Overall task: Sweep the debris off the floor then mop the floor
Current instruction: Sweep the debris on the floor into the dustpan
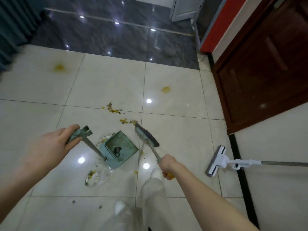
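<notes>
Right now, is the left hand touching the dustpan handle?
Touching. The head view shows the left hand with its fingers curled round the green grip at the top of the dustpan handle.

white tile floor [108, 80] – glossy | dark marble strip [116, 39] | brown door [266, 72] right | curtain [15, 22] left

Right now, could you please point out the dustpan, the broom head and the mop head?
dustpan [122, 144]: head view, on the pan's green inner floor.
broom head [148, 135]: head view, on the dark bristles.
mop head [216, 158]: head view, on its white top plate.
</notes>
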A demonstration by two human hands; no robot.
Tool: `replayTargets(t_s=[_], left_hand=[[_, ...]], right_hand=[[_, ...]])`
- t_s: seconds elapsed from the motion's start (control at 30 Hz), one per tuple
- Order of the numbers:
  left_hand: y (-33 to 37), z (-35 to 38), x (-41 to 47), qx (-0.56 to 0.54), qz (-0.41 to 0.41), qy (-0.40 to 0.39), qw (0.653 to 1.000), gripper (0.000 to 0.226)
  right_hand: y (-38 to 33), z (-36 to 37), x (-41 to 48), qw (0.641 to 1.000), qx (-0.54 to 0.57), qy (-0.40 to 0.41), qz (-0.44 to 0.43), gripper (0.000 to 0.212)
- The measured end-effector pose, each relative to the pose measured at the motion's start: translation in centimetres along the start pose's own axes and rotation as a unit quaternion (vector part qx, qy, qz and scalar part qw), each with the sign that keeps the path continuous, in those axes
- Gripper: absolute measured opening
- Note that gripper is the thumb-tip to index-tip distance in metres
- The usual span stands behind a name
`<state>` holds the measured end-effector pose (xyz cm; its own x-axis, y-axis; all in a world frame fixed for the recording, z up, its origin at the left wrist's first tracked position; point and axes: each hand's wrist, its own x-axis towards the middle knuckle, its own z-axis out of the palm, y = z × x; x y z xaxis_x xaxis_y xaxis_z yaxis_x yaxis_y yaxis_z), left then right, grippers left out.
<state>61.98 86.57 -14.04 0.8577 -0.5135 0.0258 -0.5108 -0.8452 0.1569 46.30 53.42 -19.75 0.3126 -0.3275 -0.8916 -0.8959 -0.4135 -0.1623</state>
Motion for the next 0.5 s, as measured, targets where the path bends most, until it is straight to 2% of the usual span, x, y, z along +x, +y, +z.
replayTargets(t_s=[0.17,0.33,0.5], left_hand=[[-2.0,-0.8,-4.7,0.021,0.011,-0.005,1.000,0.039],[-3.3,-0.7,-7.6,0.028,0.010,-0.004,1.000,0.038],[-3.1,-0.5,-8.4,0.031,0.031,0.003,0.999,0.032]], right_hand=[[-2.9,2.9,-1.3,0.997,0.069,-0.039,0.010,0.023],[-2.3,-1.0,-2.8,0.997,0.073,-0.037,0.005,0.014],[2.0,-4.5,-4.3,0.994,0.106,-0.007,0.037,0.009]])
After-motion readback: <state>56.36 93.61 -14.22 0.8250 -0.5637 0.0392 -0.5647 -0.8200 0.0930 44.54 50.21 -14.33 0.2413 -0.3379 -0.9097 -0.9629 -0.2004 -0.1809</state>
